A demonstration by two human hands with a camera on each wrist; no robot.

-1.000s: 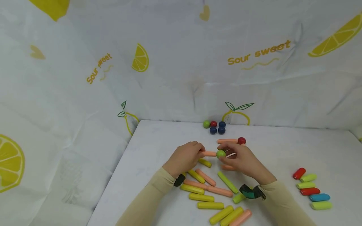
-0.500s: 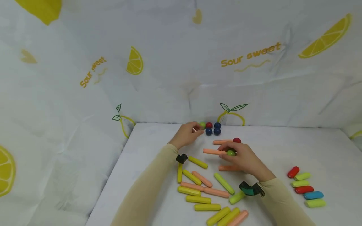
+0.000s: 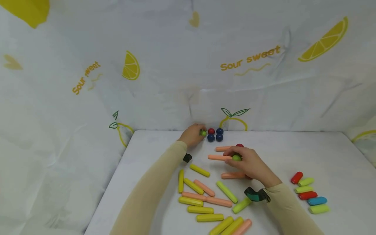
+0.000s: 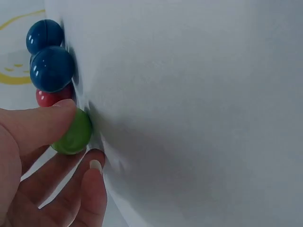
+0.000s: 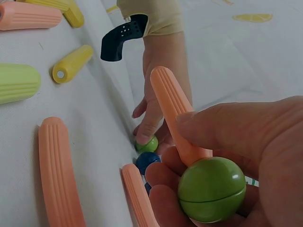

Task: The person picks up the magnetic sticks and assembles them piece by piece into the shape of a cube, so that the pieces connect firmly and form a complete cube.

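At the far edge of the table, my left hand (image 3: 191,135) pinches a green ball (image 4: 75,136) between thumb and fingers. Right beside that ball sit a red ball (image 4: 51,96) and several dark blue balls (image 4: 53,69). My right hand (image 3: 250,163) holds a ribbed salmon-pink stick (image 5: 171,111) in the air, with another green ball (image 5: 212,190) against its end. The thumb presses on the stick while the fingers curl under the ball. Behind this hand lies a pink stick with a red ball (image 3: 239,145) at its end; a further pink stick (image 3: 232,175) lies nearer.
Yellow sticks (image 3: 200,209), pink sticks (image 3: 218,201) and light green sticks (image 3: 227,192) are spread over the front middle of the white table (image 3: 141,153). Short red, green and blue pieces (image 3: 317,200) form a column at right. A lemon-printed cloth (image 3: 164,98) rises behind the table.
My left hand has let go of the pink stick, moved to the back edge and taken hold of the green ball there. My right hand keeps the stick and its ball. The head view has shifted.
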